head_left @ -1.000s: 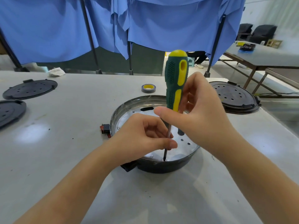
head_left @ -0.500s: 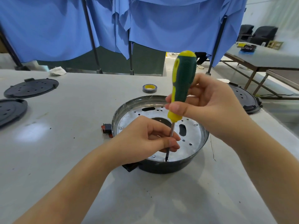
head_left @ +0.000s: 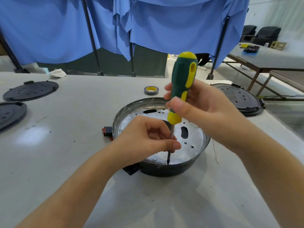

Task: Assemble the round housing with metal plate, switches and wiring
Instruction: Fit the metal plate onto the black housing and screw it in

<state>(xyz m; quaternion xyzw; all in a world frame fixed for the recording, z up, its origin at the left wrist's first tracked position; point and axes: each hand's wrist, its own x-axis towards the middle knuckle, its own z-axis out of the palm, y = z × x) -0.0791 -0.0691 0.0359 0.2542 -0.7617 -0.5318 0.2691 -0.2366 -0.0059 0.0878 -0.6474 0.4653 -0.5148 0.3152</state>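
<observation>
On a pale grey counter (head_left: 69,162), seen from above by a head-worn camera, sits a round housing (head_left: 166,169) with a dark outer wall. Inside it, flat in the bottom, lies a shiny metal plate (head_left: 192,137) pierced with small holes and larger oval slots. A red and black switch (head_left: 107,133) sticks out from the housing's left side, and a black tab juts from its near-left edge.

The right hand (head_left: 202,109) has its fingers and thumb curled around the green and yellow handle of a screwdriver (head_left: 182,83), held nearly upright. The left hand (head_left: 144,140) pinches the thin metal shaft low down between thumb and fingertips. The tip touches the plate near the housing's closest rim.

A roll of grey tape (head_left: 151,90) with a yellow core lies just beyond the housing. Two black perforated lids (head_left: 30,90) rest at far left, well apart from it, and another black round lid (head_left: 238,99) sits to the right. Blue cloth (head_left: 164,25) hangs behind the counter.
</observation>
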